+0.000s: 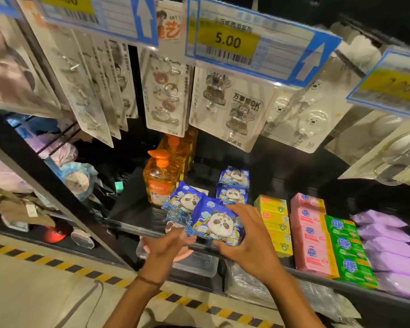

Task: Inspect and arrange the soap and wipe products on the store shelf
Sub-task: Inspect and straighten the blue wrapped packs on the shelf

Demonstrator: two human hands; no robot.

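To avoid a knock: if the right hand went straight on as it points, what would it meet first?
Likely the stacked panda packs behind the held pack in the right hand; depth is unclear.

Glossy plastic wipe pack [217, 224]; clear orange plastic soap bottle [160, 179]; matt black shelf [282, 169].

Head camera looks down, close, at the shelf [282, 178].

A yellow price tag [227, 41] reading 5.00 hung overhead. Carded hook packs [165, 95] hung below it (cartoon bears on one, polar bears further right). Yellow-and-black hazard tape [64, 266] ran along the floor. A clear plastic container [197, 263] sat low down, above the tape.
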